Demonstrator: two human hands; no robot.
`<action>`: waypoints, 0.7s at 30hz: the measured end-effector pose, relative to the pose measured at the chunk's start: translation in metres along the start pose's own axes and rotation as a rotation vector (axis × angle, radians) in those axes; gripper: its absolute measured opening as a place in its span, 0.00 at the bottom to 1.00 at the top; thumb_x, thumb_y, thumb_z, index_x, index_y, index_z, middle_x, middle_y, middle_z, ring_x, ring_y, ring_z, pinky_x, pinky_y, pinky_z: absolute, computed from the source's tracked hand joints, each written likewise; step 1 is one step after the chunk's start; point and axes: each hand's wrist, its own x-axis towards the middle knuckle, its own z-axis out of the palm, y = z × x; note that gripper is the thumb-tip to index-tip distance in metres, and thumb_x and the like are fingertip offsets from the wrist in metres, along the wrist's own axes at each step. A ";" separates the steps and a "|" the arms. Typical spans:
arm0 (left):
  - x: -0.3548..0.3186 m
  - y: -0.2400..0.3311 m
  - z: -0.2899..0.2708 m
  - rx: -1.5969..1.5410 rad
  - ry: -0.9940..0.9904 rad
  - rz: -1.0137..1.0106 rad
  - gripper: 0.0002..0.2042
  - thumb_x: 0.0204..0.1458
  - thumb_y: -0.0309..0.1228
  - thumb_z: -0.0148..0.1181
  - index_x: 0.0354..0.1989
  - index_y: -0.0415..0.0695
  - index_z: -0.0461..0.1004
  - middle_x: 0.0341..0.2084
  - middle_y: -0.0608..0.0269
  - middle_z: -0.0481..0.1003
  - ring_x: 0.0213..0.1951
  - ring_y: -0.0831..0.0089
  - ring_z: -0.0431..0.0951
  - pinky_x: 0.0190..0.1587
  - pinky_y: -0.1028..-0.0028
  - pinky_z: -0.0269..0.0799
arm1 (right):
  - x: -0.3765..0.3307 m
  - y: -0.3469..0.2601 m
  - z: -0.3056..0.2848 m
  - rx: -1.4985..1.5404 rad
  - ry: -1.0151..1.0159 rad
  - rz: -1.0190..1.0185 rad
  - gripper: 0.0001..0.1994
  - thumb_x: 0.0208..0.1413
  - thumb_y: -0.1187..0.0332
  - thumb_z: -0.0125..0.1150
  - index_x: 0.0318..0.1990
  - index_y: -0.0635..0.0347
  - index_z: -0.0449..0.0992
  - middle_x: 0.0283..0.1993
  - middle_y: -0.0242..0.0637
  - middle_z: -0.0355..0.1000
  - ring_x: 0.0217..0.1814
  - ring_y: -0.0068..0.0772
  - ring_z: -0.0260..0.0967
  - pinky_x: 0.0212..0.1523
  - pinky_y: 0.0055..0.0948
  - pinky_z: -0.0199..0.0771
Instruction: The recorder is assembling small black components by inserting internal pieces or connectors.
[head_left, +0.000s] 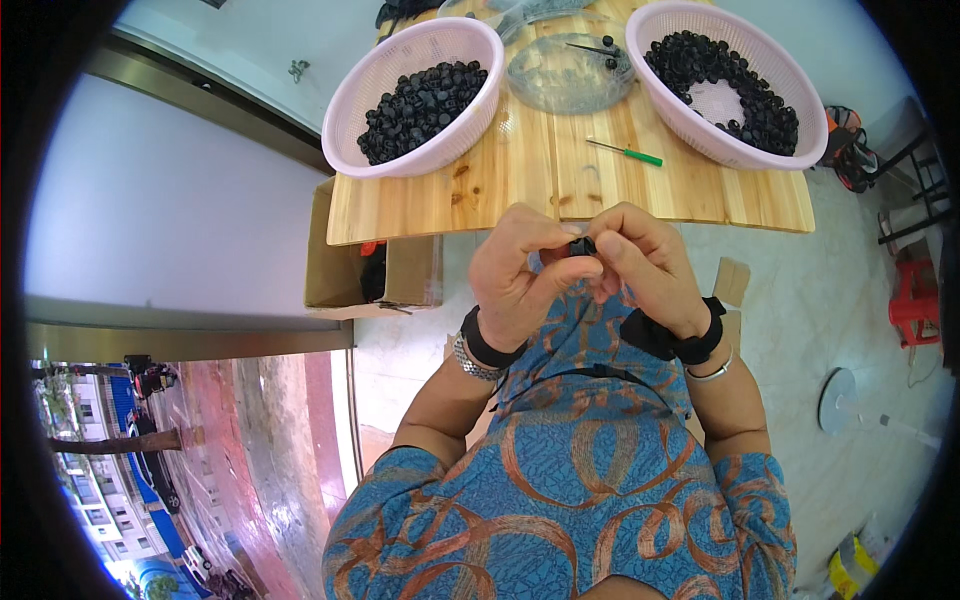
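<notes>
Just off the table's near edge, my two hands meet over a small round black plastic part (581, 247). My left hand (515, 270) pinches it between thumb and forefinger. From the other side, the fingertips of my right hand (650, 262) are pressed together against it; whether they hold a second small piece is hidden. On the far left of the table stands a pink basket (345, 130) heaped with black parts (425, 105). A second pink basket (810, 110) at the far right holds similar parts, with a bare patch in its middle.
A green-handled screwdriver (640, 156) lies on the wooden table (570, 190). Behind it is a clear plastic tray (570, 75) with a few black pieces and a thin dark tool. A cardboard box (410, 270) sits below the table's left side; a red stool (912, 300) stands at right.
</notes>
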 end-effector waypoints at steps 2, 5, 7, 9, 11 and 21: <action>-0.001 0.001 0.001 -0.037 0.001 -0.032 0.14 0.41 0.28 0.66 0.33 0.38 0.70 0.28 0.66 0.68 0.28 0.79 0.65 0.30 0.82 0.61 | 0.001 -0.003 0.004 -0.075 -0.002 -0.031 0.10 0.59 0.66 0.49 0.36 0.65 0.68 0.24 0.30 0.67 0.22 0.15 0.64 0.22 0.13 0.66; 0.000 0.007 0.006 -0.104 0.033 -0.106 0.11 0.42 0.25 0.65 0.32 0.38 0.69 0.26 0.66 0.69 0.26 0.80 0.68 0.27 0.83 0.64 | 0.000 -0.006 0.006 -0.163 -0.005 -0.042 0.10 0.59 0.66 0.48 0.35 0.65 0.68 0.23 0.30 0.67 0.20 0.15 0.63 0.21 0.13 0.65; -0.002 0.008 0.007 -0.137 0.062 -0.150 0.10 0.43 0.22 0.64 0.31 0.37 0.69 0.24 0.65 0.69 0.23 0.80 0.71 0.25 0.83 0.66 | -0.001 -0.005 0.005 -0.175 0.000 -0.020 0.10 0.59 0.67 0.48 0.36 0.66 0.69 0.23 0.30 0.67 0.20 0.15 0.63 0.20 0.13 0.65; -0.005 0.006 0.006 -0.135 0.042 -0.236 0.07 0.45 0.21 0.61 0.32 0.36 0.69 0.24 0.65 0.69 0.25 0.80 0.73 0.27 0.82 0.69 | -0.001 -0.002 0.004 -0.124 0.008 0.012 0.09 0.59 0.68 0.47 0.37 0.67 0.69 0.24 0.31 0.68 0.20 0.16 0.65 0.20 0.13 0.66; -0.007 0.008 0.006 -0.219 0.054 -0.317 0.07 0.46 0.20 0.60 0.32 0.36 0.68 0.24 0.64 0.69 0.25 0.79 0.73 0.28 0.82 0.69 | -0.001 0.001 0.002 -0.091 0.012 0.025 0.09 0.59 0.69 0.47 0.37 0.67 0.69 0.24 0.31 0.68 0.20 0.17 0.66 0.21 0.14 0.67; -0.014 -0.002 0.009 -0.248 0.069 -0.415 0.11 0.45 0.18 0.59 0.37 0.36 0.69 0.27 0.65 0.68 0.31 0.80 0.72 0.32 0.81 0.70 | -0.006 0.013 -0.003 0.010 0.110 -0.033 0.10 0.56 0.75 0.52 0.44 0.68 0.69 0.31 0.36 0.71 0.27 0.19 0.69 0.29 0.16 0.71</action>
